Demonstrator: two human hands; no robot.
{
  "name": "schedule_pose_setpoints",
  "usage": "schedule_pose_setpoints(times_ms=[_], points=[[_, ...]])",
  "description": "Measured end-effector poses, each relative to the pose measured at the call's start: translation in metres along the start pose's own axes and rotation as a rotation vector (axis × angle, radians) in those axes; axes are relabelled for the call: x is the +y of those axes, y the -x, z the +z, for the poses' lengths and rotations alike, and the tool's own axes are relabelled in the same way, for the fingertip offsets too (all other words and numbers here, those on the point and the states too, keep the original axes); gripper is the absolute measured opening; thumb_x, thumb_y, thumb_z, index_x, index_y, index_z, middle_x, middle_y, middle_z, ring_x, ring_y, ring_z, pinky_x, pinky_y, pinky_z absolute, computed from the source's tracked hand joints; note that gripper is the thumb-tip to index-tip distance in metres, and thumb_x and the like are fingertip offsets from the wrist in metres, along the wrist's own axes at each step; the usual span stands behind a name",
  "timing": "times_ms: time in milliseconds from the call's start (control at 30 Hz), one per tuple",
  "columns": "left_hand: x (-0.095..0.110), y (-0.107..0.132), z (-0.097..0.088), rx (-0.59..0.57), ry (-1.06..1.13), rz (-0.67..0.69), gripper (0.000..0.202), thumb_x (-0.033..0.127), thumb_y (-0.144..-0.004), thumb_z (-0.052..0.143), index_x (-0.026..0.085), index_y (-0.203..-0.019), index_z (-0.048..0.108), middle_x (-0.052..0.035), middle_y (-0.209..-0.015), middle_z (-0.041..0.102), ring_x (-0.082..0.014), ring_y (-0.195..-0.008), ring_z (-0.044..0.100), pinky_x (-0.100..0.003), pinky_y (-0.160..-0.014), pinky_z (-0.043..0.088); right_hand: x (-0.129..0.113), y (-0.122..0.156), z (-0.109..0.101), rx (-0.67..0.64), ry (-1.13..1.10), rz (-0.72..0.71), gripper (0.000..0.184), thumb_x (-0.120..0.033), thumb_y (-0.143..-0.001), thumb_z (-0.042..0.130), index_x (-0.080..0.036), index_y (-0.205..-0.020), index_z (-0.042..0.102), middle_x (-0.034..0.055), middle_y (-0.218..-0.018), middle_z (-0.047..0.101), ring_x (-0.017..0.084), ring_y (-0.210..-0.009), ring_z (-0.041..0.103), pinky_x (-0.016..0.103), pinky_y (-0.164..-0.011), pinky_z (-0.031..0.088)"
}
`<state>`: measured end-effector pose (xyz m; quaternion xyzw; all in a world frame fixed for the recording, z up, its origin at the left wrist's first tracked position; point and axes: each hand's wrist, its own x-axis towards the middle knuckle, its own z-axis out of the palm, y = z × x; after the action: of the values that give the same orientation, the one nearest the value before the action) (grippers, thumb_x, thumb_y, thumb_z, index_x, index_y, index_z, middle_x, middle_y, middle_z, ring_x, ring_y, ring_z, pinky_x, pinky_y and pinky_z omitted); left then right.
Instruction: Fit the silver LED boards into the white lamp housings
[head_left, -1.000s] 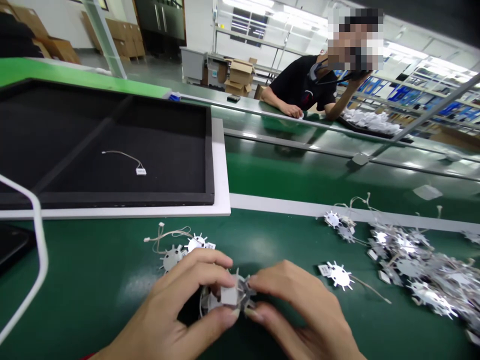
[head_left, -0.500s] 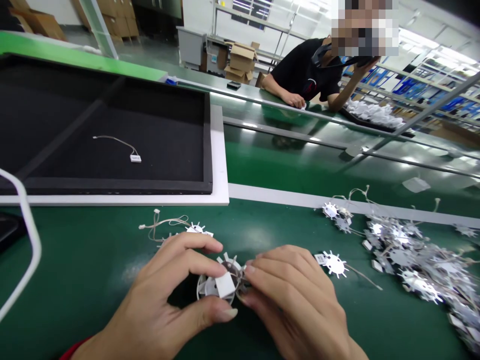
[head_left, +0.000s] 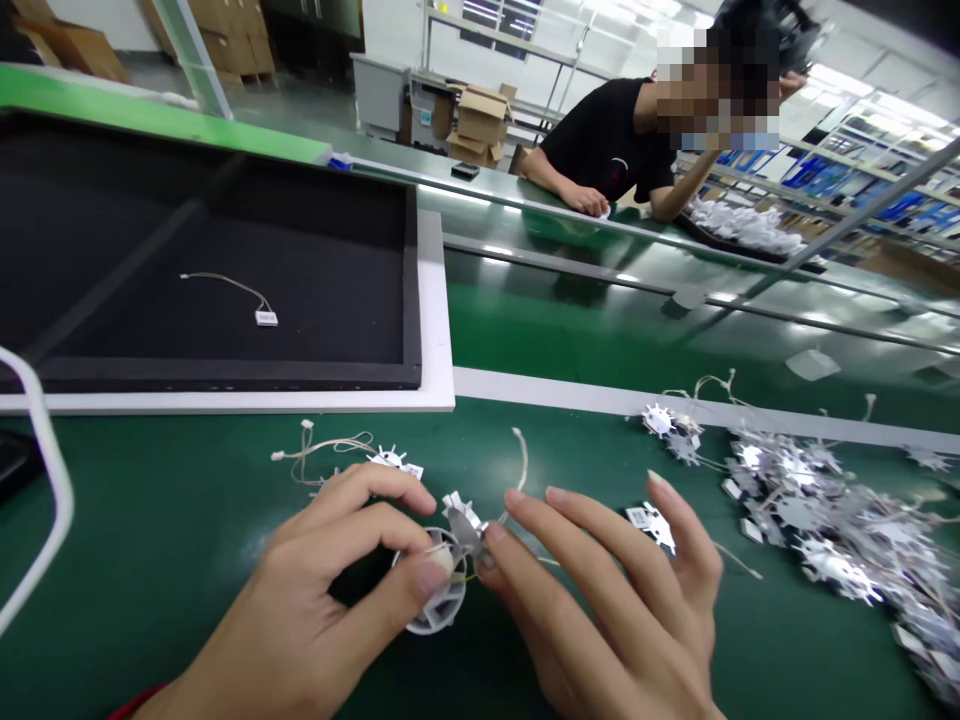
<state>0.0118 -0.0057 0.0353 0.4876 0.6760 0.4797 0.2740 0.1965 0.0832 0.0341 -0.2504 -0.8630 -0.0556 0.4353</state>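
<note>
My left hand (head_left: 330,590) pinches a small white ring-shaped holder (head_left: 439,600) between thumb and fingers low on the green table (head_left: 187,540). A silver star-shaped metal plate (head_left: 463,520) with a thin wire (head_left: 521,462) stands tilted on the holder. My right hand (head_left: 600,590) touches that plate with thumb and forefinger, while its other fingers are spread out. More star plates with wires (head_left: 352,462) lie just behind my left hand.
A big heap of star plates (head_left: 832,525) lies at the right. A black foam tray (head_left: 225,270) with one wire connector (head_left: 264,317) sits at back left. Across the conveyor (head_left: 600,330) a person in a black shirt (head_left: 607,150) leans on the far bench.
The square white piece held before is gone from view. The star plate now stands tilted on the ring, its wire sticks up, and my right hand's fingers have spread.
</note>
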Motion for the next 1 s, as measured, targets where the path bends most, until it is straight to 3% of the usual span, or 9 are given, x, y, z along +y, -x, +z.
schedule_pose_setpoints(times_ms=[100,233,400,467,567,633,800,900,1000], points=[[0.003,0.000,0.000,-0.096,0.076,-0.165,0.025,0.052,-0.094,0.071,0.039,-0.074,0.077,0.0095,-0.109,0.070,-0.0163,-0.107,0.066,-0.025,-0.098,0.046,0.003,-0.004,0.000,-0.066,-0.092,-0.022,0.020,-0.017,-0.112,0.060,-0.019,-0.100,0.076,-0.0010,-0.097,0.087,0.014,-0.096,0.079,0.038,-0.133,0.026],[0.003,-0.004,-0.003,-0.163,0.206,-0.267,0.018,0.054,-0.085,0.079,0.038,-0.076,0.080,0.0048,-0.115,0.070,-0.0233,-0.122,0.063,-0.031,-0.107,0.041,0.005,-0.006,-0.003,-0.081,-0.249,0.067,0.019,-0.020,-0.112,0.061,-0.021,-0.100,0.075,-0.0045,-0.096,0.085,0.012,-0.093,0.077,0.033,-0.129,0.033],[0.002,-0.004,-0.005,-0.186,0.349,-0.305,0.022,0.053,-0.080,0.090,0.033,-0.076,0.080,0.0023,-0.107,0.072,-0.0220,-0.107,0.068,-0.028,-0.103,0.050,0.000,0.000,0.002,-0.030,-0.360,0.179,0.023,-0.029,-0.116,0.057,-0.024,-0.101,0.074,-0.0044,-0.095,0.084,0.014,-0.095,0.076,0.036,-0.127,0.039],[-0.002,-0.002,-0.005,-0.219,0.469,-0.328,0.028,0.056,-0.079,0.094,0.034,-0.093,0.082,0.0020,-0.107,0.076,-0.0209,-0.102,0.072,-0.025,-0.094,0.056,-0.001,0.002,0.004,-0.017,-0.391,0.198,0.026,-0.032,-0.116,0.055,-0.025,-0.100,0.073,-0.0043,-0.093,0.084,0.014,-0.096,0.076,0.037,-0.127,0.039],[-0.012,0.000,-0.003,-0.386,0.800,-0.341,0.054,0.056,-0.084,0.096,0.038,-0.130,0.075,0.0008,-0.113,0.080,-0.0214,-0.105,0.077,-0.024,-0.092,0.061,0.002,0.004,0.005,-0.018,-0.437,0.170,0.026,-0.037,-0.117,0.054,-0.026,-0.100,0.072,-0.0044,-0.094,0.084,0.014,-0.098,0.076,0.034,-0.129,0.039],[-0.016,-0.001,-0.001,-0.505,0.995,-0.361,0.056,0.049,-0.088,0.095,0.037,-0.138,0.073,-0.0005,-0.113,0.080,-0.0184,-0.100,0.078,-0.023,-0.089,0.062,0.004,0.004,0.005,-0.038,-0.459,0.146,0.025,-0.038,-0.116,0.054,-0.026,-0.101,0.071,-0.0048,-0.096,0.084,0.013,-0.102,0.077,0.032,-0.129,0.039],[-0.011,-0.010,0.000,-0.585,1.120,-0.410,0.034,0.045,-0.090,0.094,0.027,-0.116,0.083,-0.0008,-0.093,0.081,-0.0099,-0.076,0.074,-0.013,-0.070,0.059,-0.003,0.003,0.008,-0.034,-0.489,0.199,0.028,-0.047,-0.115,0.057,-0.026,-0.100,0.070,-0.0070,-0.089,0.083,0.010,-0.099,0.080,0.027,-0.129,0.039],[-0.008,-0.013,-0.001,-0.616,1.111,-0.435,0.032,0.049,-0.090,0.093,0.026,-0.111,0.082,-0.0015,-0.090,0.080,-0.0123,-0.079,0.077,-0.011,-0.064,0.057,-0.004,-0.001,0.005,-0.033,-0.529,0.222,0.031,-0.050,-0.115,0.056,-0.026,-0.098,0.067,-0.0082,-0.084,0.081,0.008,-0.091,0.082,0.025,-0.127,0.041],[-0.009,-0.011,-0.003,-0.658,1.115,-0.483,0.032,0.049,-0.089,0.094,0.025,-0.106,0.081,-0.0025,-0.092,0.081,-0.0145,-0.082,0.078,-0.012,-0.064,0.057,0.004,-0.009,-0.003,-0.158,-0.588,0.124,0.030,-0.050,-0.115,0.056,-0.025,-0.105,0.067,-0.0074,-0.092,0.084,0.008,-0.101,0.082,0.022,-0.127,0.042]])
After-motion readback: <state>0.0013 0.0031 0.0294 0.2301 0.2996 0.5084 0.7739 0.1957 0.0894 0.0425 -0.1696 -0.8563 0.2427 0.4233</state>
